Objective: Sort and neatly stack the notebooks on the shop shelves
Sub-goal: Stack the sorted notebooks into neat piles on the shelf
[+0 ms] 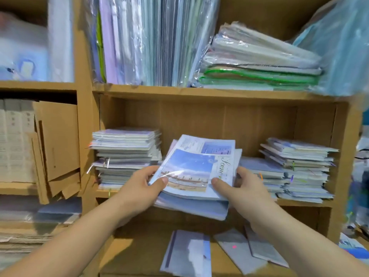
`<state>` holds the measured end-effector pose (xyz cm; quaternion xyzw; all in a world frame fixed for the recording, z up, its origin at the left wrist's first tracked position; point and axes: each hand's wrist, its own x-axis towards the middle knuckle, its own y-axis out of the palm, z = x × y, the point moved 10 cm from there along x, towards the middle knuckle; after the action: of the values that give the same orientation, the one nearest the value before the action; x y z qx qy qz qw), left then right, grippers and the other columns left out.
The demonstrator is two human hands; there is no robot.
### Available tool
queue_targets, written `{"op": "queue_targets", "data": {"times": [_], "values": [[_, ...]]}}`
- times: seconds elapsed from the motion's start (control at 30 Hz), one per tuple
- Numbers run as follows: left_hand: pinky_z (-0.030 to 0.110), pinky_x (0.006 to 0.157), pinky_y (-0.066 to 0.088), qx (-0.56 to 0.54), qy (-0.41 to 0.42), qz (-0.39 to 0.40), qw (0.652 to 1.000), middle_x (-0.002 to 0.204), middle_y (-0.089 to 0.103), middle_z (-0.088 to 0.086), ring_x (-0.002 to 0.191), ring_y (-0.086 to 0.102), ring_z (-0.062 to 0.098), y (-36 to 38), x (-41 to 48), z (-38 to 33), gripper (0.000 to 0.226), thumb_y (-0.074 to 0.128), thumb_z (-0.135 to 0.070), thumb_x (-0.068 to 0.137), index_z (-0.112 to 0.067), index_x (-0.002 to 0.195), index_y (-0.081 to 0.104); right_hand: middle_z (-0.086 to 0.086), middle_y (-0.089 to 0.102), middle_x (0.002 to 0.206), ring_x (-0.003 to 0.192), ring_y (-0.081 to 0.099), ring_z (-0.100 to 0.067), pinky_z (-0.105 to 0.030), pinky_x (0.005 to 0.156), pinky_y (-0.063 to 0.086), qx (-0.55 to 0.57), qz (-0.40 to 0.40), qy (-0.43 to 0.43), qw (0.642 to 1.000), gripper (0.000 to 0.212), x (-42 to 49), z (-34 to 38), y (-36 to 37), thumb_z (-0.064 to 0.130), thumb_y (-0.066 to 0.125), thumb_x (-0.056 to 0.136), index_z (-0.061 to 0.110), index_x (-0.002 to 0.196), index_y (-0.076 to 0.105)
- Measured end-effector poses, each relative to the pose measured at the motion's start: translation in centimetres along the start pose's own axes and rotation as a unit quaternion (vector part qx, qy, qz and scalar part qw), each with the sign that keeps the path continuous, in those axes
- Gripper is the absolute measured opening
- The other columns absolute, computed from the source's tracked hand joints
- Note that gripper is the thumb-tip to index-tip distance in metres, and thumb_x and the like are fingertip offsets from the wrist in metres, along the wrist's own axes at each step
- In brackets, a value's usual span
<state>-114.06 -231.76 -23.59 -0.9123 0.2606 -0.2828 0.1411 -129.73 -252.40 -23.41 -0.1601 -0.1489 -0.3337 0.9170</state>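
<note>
Notebook bundle [191, 172] gripped before the middle shelf [295, 203]

Loose notebooks [187, 252] lie on the lower board [139, 250] under the wrists. Above, left hand [137, 188] and right hand [243, 186] clasp the notebook bundle by its sides, thumbs on top, fingers curled beneath; its cover bears cursive "Scener…". Behind, the middle shelf has open room between left stack [125, 156] and right stack [295, 168].

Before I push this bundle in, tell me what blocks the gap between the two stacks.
Nothing visible. The bundle, in left hand and right hand, faces open space between left stack and right stack; the shelf floor behind it is hidden.
</note>
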Motion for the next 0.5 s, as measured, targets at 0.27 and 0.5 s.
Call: {"op": "queue_targets", "data": {"times": [0.27, 0.5], "values": [[0.034, 0.088, 0.052, 0.015, -0.050, -0.123, 0.991, 0.119, 0.069, -0.005, 0.115, 0.064, 0.020, 0.1, 8.8, 6.2, 0.031, 0.064, -0.041, 0.098, -0.023, 0.123, 0.065, 0.015, 0.058, 0.133, 0.114, 0.061, -0.013, -0.026, 0.085, 0.050, -0.050, 0.039, 0.040, 0.997, 0.065, 11.6, -4.5, 4.4, 0.051, 0.069, 0.093, 0.022, 0.147, 0.046], [0.012, 0.088, 0.042, 0.184, 0.098, -0.074, 0.975, 0.129, 0.039, -0.041, 0.115, 0.045, -0.016, 2.0, 7.6, 6.5, 0.068, 0.059, -0.082, 0.077, -0.059, 0.137, 0.037, 0.023, 0.046, 0.149, 0.132, 0.048, -0.001, -0.028, 0.107, 0.045, -0.124, 0.138, -0.001, 0.983, 0.135, 12.3, -9.4, 5.7, 0.075, 0.094, 0.035, 0.036, 0.153, 0.042]]}}
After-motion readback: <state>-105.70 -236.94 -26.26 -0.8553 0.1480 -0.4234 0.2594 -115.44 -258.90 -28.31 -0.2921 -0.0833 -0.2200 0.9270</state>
